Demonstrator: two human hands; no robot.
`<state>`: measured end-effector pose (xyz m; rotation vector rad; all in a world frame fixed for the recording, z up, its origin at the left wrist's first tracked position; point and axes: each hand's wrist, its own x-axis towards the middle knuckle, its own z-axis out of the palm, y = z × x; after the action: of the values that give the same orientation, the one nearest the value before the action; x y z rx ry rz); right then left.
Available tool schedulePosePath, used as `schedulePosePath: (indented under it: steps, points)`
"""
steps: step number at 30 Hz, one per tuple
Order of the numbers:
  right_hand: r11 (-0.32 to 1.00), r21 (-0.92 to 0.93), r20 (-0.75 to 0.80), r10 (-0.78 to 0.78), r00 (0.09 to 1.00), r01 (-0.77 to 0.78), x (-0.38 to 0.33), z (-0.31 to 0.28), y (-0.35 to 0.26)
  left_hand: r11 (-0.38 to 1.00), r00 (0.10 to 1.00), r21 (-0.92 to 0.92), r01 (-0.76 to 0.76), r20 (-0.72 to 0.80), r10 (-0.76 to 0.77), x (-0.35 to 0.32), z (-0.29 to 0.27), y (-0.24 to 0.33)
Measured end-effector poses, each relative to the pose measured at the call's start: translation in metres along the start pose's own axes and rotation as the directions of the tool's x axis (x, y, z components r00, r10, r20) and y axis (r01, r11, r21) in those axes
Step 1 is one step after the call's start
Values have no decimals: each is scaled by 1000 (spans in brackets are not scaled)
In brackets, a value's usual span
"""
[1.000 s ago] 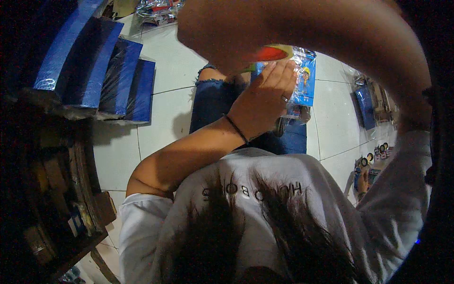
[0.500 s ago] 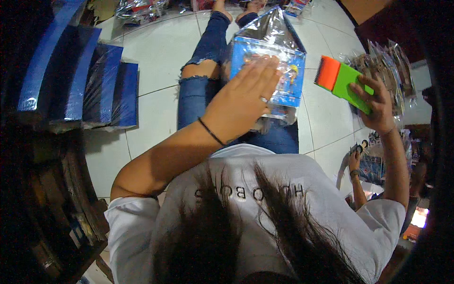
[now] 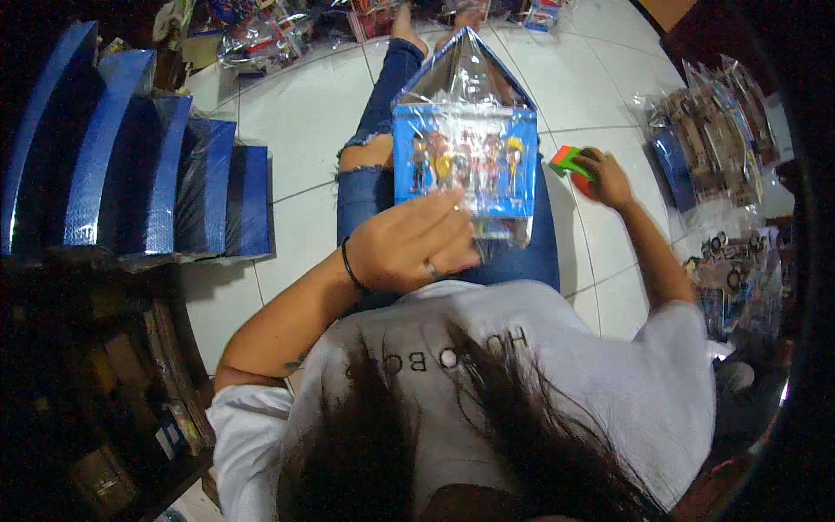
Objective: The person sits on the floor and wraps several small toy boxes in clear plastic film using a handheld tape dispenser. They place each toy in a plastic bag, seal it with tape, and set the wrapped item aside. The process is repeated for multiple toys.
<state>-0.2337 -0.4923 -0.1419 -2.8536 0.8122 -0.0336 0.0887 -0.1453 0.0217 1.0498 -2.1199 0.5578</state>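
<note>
A blue package (image 3: 464, 161) with cartoon figures and a pointed, dark-lined top rests upright on my lap, covered in shiny clear plastic. My left hand (image 3: 422, 239) lies across its lower edge, fingers bent and drawn together by the plastic; what they pinch, if anything, is too small to make out. Out to the right, above the floor tiles, my right hand (image 3: 606, 180) grips a green and orange tape dispenser (image 3: 567, 162). The dispenser is tilted, and my fingers hide part of it.
Several blue stacks (image 3: 248, 200) in plastic stand to the left above dark wooden shelving (image 3: 130, 374). Plastic-wrapped brown and blue packs (image 3: 709, 130) are at the right. More bagged goods (image 3: 265, 39) lie along the far side of the tiled floor (image 3: 304, 113).
My left hand has slid down from the package's front to its lower edge, its fingers now bent. My right hand has moved left and farther away, turning the tape dispenser.
</note>
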Motion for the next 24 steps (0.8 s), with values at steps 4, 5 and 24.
schedulePosePath:
  steps: [4,5,24]
  points:
    - [809,511,-377,514,771,-289,-45,93,1,997,925,-37,70,375,-51,74,19,-18]
    - [607,696,-256,708,658,-384,-52,108,-5,999,775,36,-37,632,6,99,31,-29]
    - [-303,884,371,-11,929,-356,147,-63,-220,131,280,-645,753,134,-951,-19,95,-92]
